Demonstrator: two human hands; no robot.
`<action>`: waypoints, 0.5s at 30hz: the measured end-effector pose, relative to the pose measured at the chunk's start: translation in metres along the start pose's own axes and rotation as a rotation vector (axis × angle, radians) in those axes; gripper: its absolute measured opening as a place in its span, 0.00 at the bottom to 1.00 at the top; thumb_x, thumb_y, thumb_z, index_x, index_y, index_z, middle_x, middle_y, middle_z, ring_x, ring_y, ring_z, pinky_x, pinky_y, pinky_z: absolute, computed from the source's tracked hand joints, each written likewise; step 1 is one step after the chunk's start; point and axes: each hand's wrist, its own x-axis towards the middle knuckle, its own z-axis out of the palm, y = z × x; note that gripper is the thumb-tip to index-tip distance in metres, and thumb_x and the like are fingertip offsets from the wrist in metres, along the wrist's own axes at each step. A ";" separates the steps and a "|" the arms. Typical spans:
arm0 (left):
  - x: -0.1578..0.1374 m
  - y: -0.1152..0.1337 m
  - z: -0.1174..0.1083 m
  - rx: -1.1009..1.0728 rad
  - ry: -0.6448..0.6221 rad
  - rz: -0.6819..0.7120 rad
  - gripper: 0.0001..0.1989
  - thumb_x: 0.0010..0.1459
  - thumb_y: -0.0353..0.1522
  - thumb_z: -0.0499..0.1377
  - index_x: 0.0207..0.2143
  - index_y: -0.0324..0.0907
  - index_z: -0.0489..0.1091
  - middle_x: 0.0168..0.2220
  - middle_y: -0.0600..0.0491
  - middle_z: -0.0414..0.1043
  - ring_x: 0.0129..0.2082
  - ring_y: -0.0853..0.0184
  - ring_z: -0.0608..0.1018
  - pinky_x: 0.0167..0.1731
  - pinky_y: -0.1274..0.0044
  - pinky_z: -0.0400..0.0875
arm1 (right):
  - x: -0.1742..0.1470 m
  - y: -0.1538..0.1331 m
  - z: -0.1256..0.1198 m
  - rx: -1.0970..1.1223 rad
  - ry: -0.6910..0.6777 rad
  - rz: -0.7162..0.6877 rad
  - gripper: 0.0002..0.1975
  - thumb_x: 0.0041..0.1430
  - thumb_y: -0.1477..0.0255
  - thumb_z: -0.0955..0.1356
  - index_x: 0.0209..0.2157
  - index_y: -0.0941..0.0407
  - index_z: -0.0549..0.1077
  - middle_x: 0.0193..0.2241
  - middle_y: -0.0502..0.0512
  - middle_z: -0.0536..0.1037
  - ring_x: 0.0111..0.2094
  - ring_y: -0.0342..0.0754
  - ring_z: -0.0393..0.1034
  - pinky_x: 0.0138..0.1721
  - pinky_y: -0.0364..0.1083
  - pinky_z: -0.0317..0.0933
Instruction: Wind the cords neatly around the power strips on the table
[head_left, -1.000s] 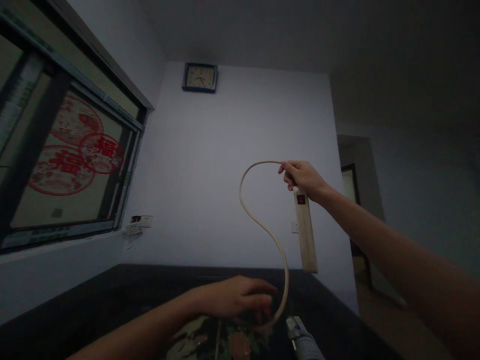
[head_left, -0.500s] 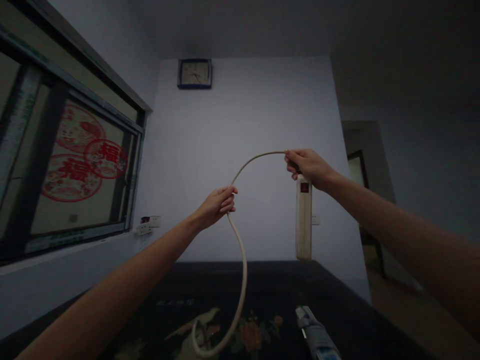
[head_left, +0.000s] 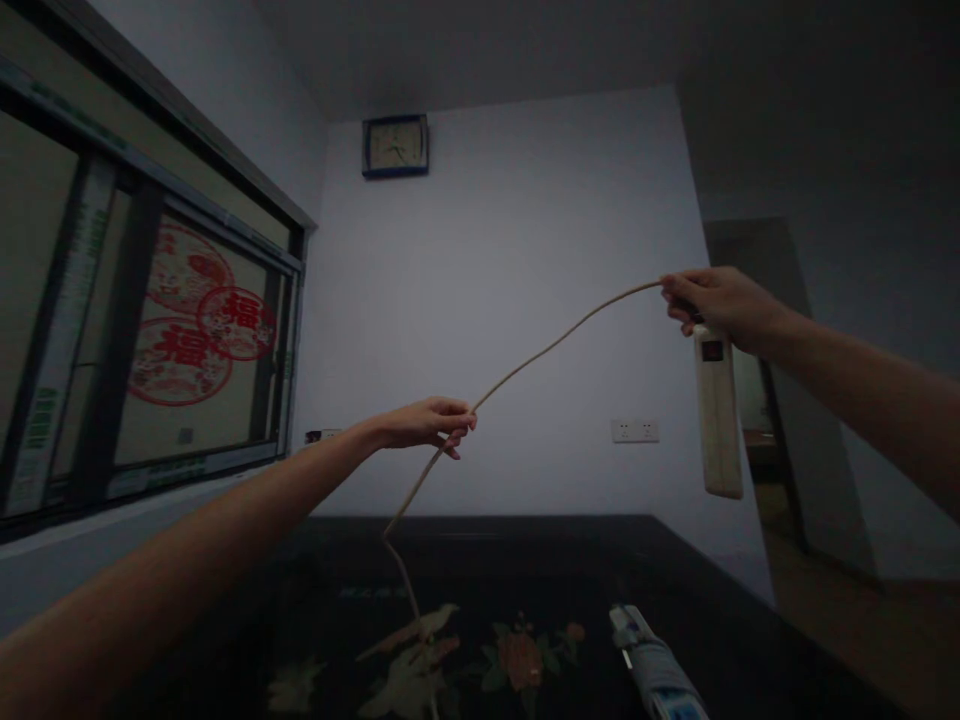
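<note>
A long pale cord (head_left: 559,345) runs between my two hands in the head view. My right hand (head_left: 716,300), high on the right, is closed on the cord, with a white power strip (head_left: 720,415) hanging straight below it; a dark red switch shows near the strip's top. Lower and to the left, my left hand (head_left: 431,422) pinches the cord between thumb and fingers. From there the cord drops, bends sharply and trails down over the dark table (head_left: 555,560).
On the table's near right lies a grey and white wrapped bundle (head_left: 656,665). Flower and bird designs (head_left: 521,660) decorate the tabletop. A wall socket (head_left: 635,431) sits behind, a clock (head_left: 395,146) hangs above, and a window (head_left: 187,340) with red stickers is on the left.
My right hand has moved right and slightly up with the power strip. The cord between my hands is longer and straighter, and its hanging loop has become a bent, falling length.
</note>
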 end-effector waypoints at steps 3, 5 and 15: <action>-0.007 -0.005 -0.001 0.067 -0.093 -0.074 0.12 0.55 0.40 0.61 0.29 0.39 0.70 0.24 0.55 0.68 0.25 0.72 0.72 0.37 0.72 0.74 | -0.001 0.005 -0.016 -0.009 0.076 0.008 0.17 0.65 0.78 0.61 0.21 0.58 0.63 0.13 0.44 0.60 0.12 0.34 0.52 0.15 0.36 0.51; -0.009 -0.008 -0.004 0.105 -0.086 -0.104 0.12 0.52 0.40 0.62 0.28 0.39 0.72 0.26 0.52 0.72 0.28 0.69 0.76 0.37 0.72 0.74 | -0.001 0.009 -0.024 -0.002 0.114 0.006 0.17 0.65 0.79 0.61 0.21 0.58 0.63 0.13 0.43 0.59 0.12 0.33 0.52 0.15 0.36 0.51; 0.024 0.007 -0.034 0.704 0.487 -0.091 0.07 0.46 0.27 0.63 0.17 0.39 0.71 0.13 0.53 0.70 0.13 0.70 0.71 0.21 0.79 0.66 | -0.006 -0.009 -0.012 -0.034 0.122 -0.039 0.16 0.65 0.77 0.61 0.21 0.59 0.63 0.15 0.44 0.60 0.13 0.32 0.54 0.16 0.36 0.51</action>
